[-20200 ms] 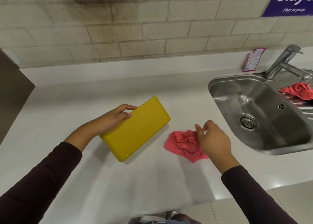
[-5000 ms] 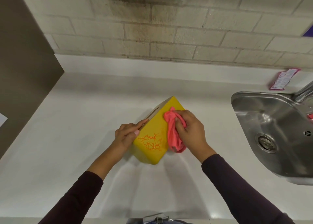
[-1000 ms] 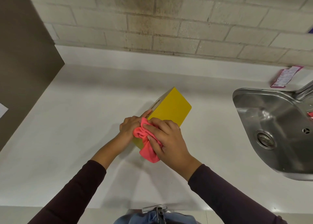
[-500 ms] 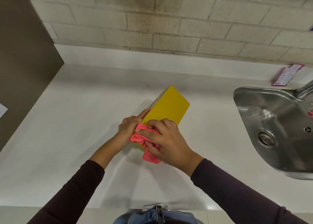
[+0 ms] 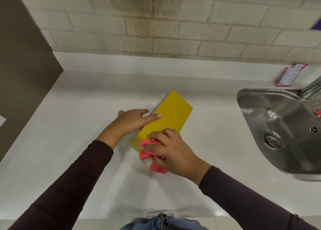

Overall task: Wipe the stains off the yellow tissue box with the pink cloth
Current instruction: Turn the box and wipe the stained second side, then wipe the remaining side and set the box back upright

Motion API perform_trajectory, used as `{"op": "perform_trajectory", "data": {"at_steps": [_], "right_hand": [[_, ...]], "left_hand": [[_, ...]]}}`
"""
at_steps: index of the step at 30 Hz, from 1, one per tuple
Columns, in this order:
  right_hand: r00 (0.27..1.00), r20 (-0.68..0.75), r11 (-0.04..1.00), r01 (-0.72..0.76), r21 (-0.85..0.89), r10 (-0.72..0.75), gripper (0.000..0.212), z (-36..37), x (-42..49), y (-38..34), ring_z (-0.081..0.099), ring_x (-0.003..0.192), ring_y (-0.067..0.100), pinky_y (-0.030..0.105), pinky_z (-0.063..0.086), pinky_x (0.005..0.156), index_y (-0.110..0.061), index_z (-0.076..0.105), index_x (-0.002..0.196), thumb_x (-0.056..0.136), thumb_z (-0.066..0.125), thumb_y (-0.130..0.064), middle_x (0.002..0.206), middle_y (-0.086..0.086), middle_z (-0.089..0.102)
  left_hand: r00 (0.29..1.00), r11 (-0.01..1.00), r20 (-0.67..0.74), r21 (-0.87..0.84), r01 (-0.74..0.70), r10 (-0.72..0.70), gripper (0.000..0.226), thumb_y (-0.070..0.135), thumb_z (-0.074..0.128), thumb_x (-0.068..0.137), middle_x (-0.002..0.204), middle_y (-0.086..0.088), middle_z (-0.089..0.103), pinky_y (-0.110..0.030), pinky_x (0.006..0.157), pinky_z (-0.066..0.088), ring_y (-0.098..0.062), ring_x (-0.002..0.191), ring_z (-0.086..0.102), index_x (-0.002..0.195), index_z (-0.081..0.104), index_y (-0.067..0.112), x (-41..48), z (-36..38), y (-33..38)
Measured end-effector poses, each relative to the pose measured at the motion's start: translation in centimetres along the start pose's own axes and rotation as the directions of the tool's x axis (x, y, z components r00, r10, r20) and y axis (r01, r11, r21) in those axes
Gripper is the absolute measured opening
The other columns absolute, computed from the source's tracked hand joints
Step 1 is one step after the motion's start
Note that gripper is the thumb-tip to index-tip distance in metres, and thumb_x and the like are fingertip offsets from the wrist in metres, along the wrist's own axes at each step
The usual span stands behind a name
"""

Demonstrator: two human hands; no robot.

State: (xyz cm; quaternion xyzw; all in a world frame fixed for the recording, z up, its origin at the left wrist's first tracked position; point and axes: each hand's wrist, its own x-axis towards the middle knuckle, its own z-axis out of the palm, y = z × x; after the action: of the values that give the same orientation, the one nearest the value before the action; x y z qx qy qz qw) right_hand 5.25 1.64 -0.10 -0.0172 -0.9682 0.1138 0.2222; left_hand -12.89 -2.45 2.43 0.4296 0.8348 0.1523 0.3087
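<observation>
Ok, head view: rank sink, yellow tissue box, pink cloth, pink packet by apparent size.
1. sink, though cropped by the frame
2. yellow tissue box
3. pink cloth and pink packet: alike; the cloth is bunched under the right hand, so unranked

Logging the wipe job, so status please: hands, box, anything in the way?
Left hand holds box on counter. Right hand grips cloth against box's near end. Nothing in the way; sink apart, right.
</observation>
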Motion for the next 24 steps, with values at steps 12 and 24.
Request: {"op": "perform_trajectory", "data": {"at_steps": [12,24], "right_hand": [[0.964,0.267,0.999,0.005,-0.05,0.009,0.023,-0.7,-6.1,2.0,0.051,0.089,0.023,0.032,0.044,0.08,-0.02,0.065,0.102,0.079,0.067,-0.017,0.114,0.002,0.058],[0.626,0.205,-0.105,-0.192,0.976,0.752,0.028,-3.9,-2.3,1.6,0.066,0.068,0.015,0.024,0.053,0.06,-0.016,0.054,0.101,0.087,0.046,0.008,0.085,0.003,0.071]], "left_hand": [[0.997,0.962,0.064,-0.273,-0.02,0.039,0.062,0.065,0.049,0.063,0.101,-0.003,0.065,-0.038,0.077,0.048,-0.02,0.087,0.061,0.104,0.06,0.02,3.0,1.1,4.0],[1.0,0.92,0.0,-0.391,-0.003,0.003,0.048,0.055,0.049,0.083,0.11,-0.014,0.065,-0.04,0.081,0.045,-0.03,0.095,0.061,0.113,0.058,0.018,3.3,1.8,3.4]]}}
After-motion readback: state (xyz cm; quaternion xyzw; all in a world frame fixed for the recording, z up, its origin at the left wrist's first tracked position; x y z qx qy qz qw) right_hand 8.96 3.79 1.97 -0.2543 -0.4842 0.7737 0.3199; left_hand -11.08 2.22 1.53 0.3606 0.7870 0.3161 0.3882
